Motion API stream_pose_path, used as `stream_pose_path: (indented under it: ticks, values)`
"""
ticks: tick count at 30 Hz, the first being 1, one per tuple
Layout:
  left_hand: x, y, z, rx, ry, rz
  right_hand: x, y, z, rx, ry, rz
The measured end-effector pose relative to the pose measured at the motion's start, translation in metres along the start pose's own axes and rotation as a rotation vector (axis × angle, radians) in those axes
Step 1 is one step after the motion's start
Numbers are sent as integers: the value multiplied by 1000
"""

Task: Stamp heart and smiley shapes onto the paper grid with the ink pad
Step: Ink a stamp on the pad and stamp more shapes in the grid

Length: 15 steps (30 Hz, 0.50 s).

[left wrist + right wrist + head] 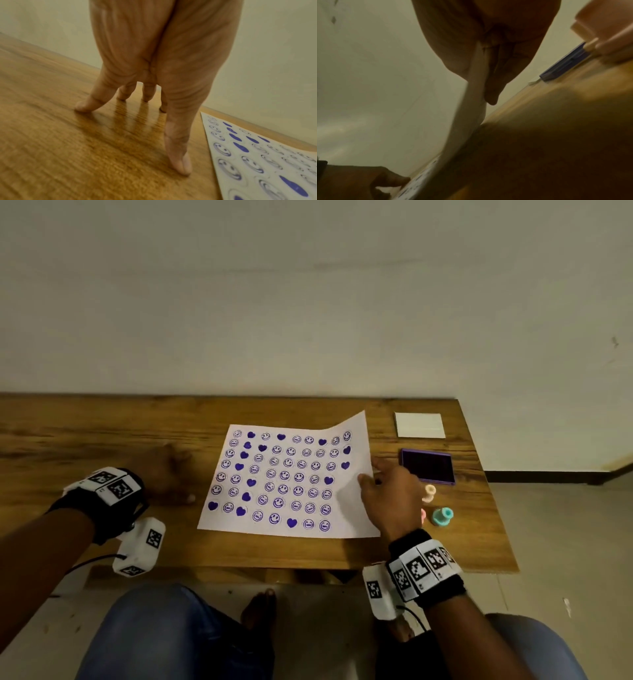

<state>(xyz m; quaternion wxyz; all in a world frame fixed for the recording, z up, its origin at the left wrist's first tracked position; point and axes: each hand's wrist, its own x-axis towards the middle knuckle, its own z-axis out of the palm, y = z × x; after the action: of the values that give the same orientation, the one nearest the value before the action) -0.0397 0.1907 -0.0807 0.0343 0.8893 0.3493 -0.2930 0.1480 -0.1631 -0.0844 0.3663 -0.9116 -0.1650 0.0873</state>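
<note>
A white paper grid (291, 481) covered in purple smileys and hearts lies on the wooden table (102, 426). My right hand (387, 491) pinches its right edge, thumb on top, and that side curls up off the table. In the right wrist view the paper (471, 101) runs between my thumb and fingers. My left hand (168, 474) rests on the table left of the sheet, holding nothing. The left wrist view shows its fingertips (82, 106) spread on the wood, with the paper (257, 155) beside the thumb. The open purple ink pad (428, 465) sits right of the paper.
A white square lid (419, 425) lies behind the ink pad. Three small stamps stand near my right hand: peach (429, 493), teal (442, 516) and a partly hidden pink one (423, 515). The table's right edge is close to them. A wall backs the table.
</note>
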Motion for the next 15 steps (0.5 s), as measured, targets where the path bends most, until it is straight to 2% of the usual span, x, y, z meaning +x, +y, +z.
stream_pose_path:
  ticks: [3, 8, 13, 15]
  values:
    - [-3, 3, -2, 6, 12, -12, 5, -1, 7, -68, -33, 47]
    - [-7, 8, -3, -71, 1, -47, 4, -6, -4, -146, -68, -10]
    - [-24, 23, -9, -181, -12, -71, 2, -11, -33, -192, 29, 4]
    - [-32, 38, -14, -251, 39, -32, 2, -6, -50, -165, 56, 7]
